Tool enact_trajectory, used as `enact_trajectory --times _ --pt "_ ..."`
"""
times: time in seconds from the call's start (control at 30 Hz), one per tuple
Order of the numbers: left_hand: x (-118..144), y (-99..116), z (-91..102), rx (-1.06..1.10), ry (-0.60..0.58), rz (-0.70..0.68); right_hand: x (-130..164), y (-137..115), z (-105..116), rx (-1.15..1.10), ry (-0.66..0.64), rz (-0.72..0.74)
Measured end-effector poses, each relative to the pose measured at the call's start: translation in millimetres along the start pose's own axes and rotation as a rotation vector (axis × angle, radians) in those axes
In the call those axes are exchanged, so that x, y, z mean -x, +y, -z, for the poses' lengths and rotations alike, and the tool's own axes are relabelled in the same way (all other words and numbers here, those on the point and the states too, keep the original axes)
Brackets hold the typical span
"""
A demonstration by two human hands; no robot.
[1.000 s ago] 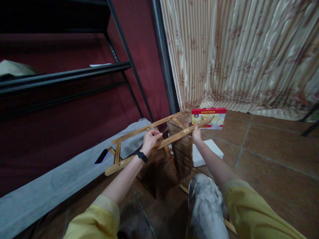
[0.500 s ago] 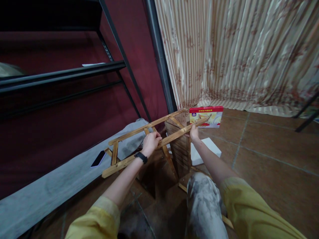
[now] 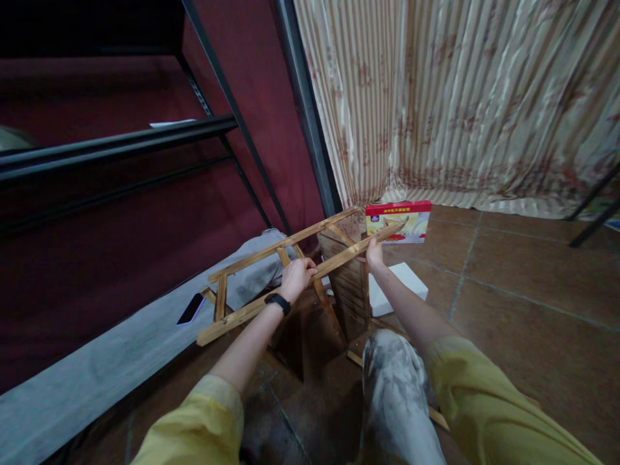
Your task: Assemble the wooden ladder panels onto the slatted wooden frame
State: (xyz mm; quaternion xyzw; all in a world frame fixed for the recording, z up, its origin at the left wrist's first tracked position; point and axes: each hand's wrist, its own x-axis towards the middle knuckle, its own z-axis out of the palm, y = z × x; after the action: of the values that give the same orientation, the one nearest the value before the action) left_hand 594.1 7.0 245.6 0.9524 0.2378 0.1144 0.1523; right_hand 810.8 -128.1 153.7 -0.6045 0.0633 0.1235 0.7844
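Note:
A ladder-like wooden frame (image 3: 339,258), two long rails joined by short crosspieces, lies slanting across the middle of the view. My right hand (image 3: 374,253) is wrapped round its near rail toward the far end. On the same rail, about midway, my left hand (image 3: 298,278) has its fingertips pinched together at the upper side; whatever sits between them is too small to make out. Beneath the frame stands a slatted wooden panel (image 3: 346,290) with slanting legs, partly hidden by the rail.
A red and yellow carton (image 3: 411,223) stands by the striped curtain (image 3: 436,97). Behind my right forearm lies a white box (image 3: 404,284). A phone (image 3: 192,309) and grey cloth (image 3: 254,258) rest on the pale ledge (image 3: 121,342) at left, below a black metal shelf (image 3: 121,145).
My left hand has shifted slightly right along the near rail, fingertips still pinched. My right hand keeps its hold. The view has turned a little.

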Motion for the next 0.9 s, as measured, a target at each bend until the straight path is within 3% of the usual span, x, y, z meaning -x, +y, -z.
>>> enact_trajectory --times 0.13,0.3,0.47,0.63,0.73,0.8,0.9 --pt "7.1 -1.1 -0.8 0.029 -0.005 0.006 3.1 -3.3 1.4 -0.005 -0.004 -0.001" --pt "17.7 2.5 5.1 -0.074 0.045 -0.062 4.8 -5.2 2.1 -0.007 -0.004 -0.009" --pt "18.6 9.7 4.5 -0.129 0.047 -0.04 2.1 -3.0 1.8 -0.013 -0.002 0.004" --pt "11.7 0.8 3.2 -0.086 -0.075 -0.219 -1.5 -0.2 1.6 -0.008 -0.002 0.006" --pt "9.8 -7.8 2.7 -0.013 -0.081 -0.303 -2.6 0.5 1.6 -0.006 -0.005 0.0" --pt "11.4 -9.5 1.9 -0.009 -0.028 -0.266 -2.9 0.8 1.6 -0.006 -0.001 0.004" --pt "16.1 -4.7 1.4 -0.11 0.068 -0.106 -2.6 0.6 1.6 -0.012 0.004 0.012"
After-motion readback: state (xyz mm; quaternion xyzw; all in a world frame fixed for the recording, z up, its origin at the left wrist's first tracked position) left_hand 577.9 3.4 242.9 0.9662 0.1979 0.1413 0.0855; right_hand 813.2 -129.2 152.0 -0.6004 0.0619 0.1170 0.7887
